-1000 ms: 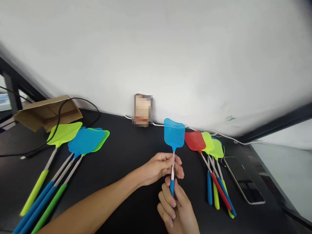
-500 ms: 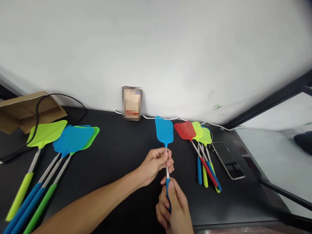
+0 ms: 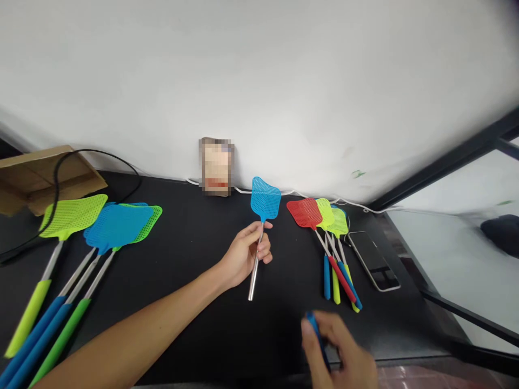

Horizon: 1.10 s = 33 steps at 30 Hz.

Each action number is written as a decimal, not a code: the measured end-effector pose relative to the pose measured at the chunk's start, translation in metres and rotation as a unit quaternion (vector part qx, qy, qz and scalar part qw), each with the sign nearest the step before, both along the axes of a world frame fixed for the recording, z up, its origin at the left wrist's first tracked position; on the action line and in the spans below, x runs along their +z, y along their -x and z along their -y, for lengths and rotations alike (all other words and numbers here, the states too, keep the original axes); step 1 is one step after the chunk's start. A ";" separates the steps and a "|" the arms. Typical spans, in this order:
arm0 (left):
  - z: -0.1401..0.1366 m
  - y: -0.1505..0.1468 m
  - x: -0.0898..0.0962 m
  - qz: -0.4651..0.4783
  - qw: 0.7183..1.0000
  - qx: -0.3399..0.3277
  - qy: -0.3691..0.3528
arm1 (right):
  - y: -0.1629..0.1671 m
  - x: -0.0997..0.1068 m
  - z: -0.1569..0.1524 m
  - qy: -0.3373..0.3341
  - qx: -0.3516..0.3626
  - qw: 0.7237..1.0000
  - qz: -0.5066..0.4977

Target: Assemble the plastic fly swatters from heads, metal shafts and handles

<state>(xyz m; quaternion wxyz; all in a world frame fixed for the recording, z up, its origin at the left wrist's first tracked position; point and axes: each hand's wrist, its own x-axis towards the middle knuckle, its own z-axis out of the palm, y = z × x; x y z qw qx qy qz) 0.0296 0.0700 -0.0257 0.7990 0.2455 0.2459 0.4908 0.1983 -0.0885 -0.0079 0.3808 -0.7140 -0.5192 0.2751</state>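
My left hand (image 3: 247, 251) is closed round the metal shaft of a blue fly swatter (image 3: 265, 200), just under its mesh head. The shaft's lower end is bare metal. In my right hand (image 3: 340, 351), at the front edge of the table, is a blue handle grip (image 3: 318, 337), apart from the shaft; this hand is blurred. To the right lies a bunch of shorter fly swatters with a red one (image 3: 305, 212) on top. On the left are several longer ones: a yellow-green swatter (image 3: 75, 213), blue swatters (image 3: 117, 224) and a green swatter (image 3: 156, 216).
A phone (image 3: 373, 262) lies right of the short swatters. At the far left an open cardboard box (image 3: 48, 173) stands behind a black cable (image 3: 57, 178). A blurred-out packet (image 3: 217, 167) leans on the wall. A white cable (image 3: 292, 192) runs along the table's back.
The blue grip has come off the swatter's shaft. My right hand has moved right and toward me with it, while my left hand has lifted the swatter slightly left and tilted it.
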 end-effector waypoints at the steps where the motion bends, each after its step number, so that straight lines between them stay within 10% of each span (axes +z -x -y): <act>1: 0.001 0.000 0.001 0.002 1.000 0.005 0.005 | -0.004 0.005 -0.021 -0.018 -0.002 0.999 0.026; 6: 0.003 0.001 0.003 -0.014 0.999 0.035 0.011 | 0.009 0.008 -0.132 -0.033 0.120 0.927 0.355; 13: 0.004 0.000 0.000 -0.017 0.999 0.018 0.034 | 0.022 -0.010 -0.169 -0.019 0.170 0.917 0.360; 18: 0.003 0.001 -0.003 -0.019 0.998 -0.025 0.056 | 0.004 -0.008 -0.167 -0.040 0.239 0.969 -0.051; 22: 0.005 0.002 0.000 -0.016 0.993 -0.096 0.071 | 0.003 -0.002 -0.166 -0.022 0.211 0.920 -0.330; 33: 0.029 -0.001 0.018 0.095 0.971 -0.199 0.097 | 0.016 -0.003 -0.162 0.062 0.181 0.779 -0.597</act>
